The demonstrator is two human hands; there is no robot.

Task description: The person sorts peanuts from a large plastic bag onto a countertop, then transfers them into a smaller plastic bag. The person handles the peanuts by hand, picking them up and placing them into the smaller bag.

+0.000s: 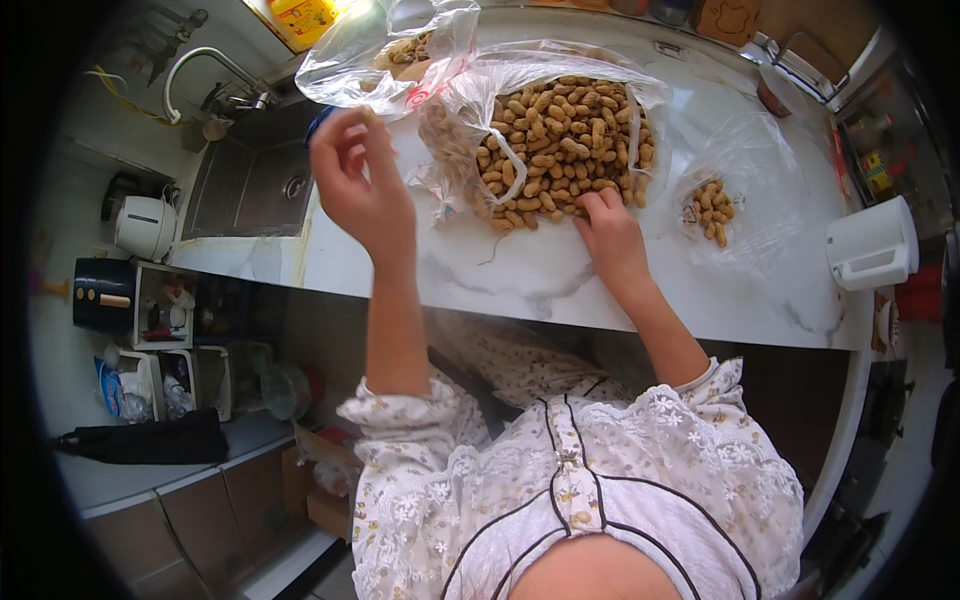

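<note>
A large heap of unshelled peanuts (562, 142) spills from the mouth of a clear plastic bag (457, 142) lying on the white marbled counter. At the heap's front right edge, my right hand (613, 236) touches the peanuts with bent fingertips. Whether it pinches one is hidden. My left hand (364, 184) is raised left of the bag, fingers curled and slightly blurred; I cannot tell if something sits between thumb and fingertips. Behind it, another clear bag (337, 64) holds brownish contents. To the right, a smaller pile of peanuts (712, 210) rests on a thin clear bag (757, 172).
A steel sink (247, 187) with a curved faucet (202, 56) is at the left. A white pitcher (874, 244) stands near the right end of the counter (495, 277). Beyond the peanuts, several containers line the back edge. A bowl (776, 94) sits at the back right.
</note>
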